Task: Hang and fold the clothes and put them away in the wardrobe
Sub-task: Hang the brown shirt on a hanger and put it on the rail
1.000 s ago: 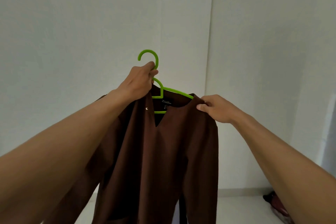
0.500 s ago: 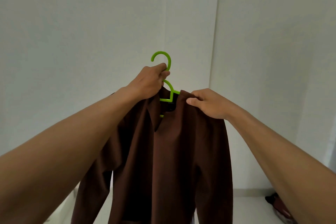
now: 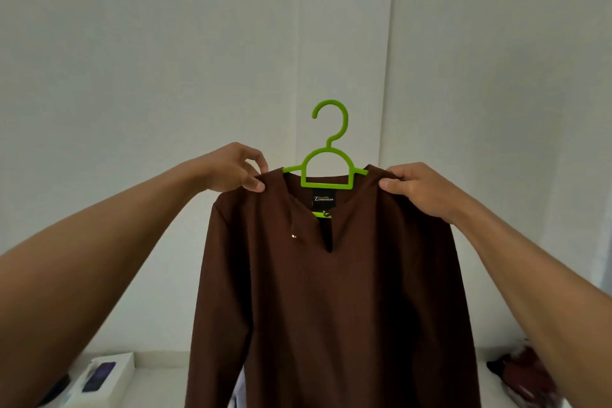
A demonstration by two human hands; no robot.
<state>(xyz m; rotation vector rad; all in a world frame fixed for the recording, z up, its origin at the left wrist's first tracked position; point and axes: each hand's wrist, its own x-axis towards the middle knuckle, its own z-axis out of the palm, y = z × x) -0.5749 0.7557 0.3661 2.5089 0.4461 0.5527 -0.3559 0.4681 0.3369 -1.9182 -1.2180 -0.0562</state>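
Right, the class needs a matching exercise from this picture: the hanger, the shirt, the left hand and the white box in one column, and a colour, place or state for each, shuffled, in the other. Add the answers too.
Column one
1. hanger
2. shirt
3. left hand
4. white box

Column two
A. brown, long-sleeved, front towards the camera
B. low at the left edge of the view
C. bright green, hook pointing up and free
D. pinches one shoulder of the shirt

Pairs: 1-C, 2-A, 3-D, 4-B
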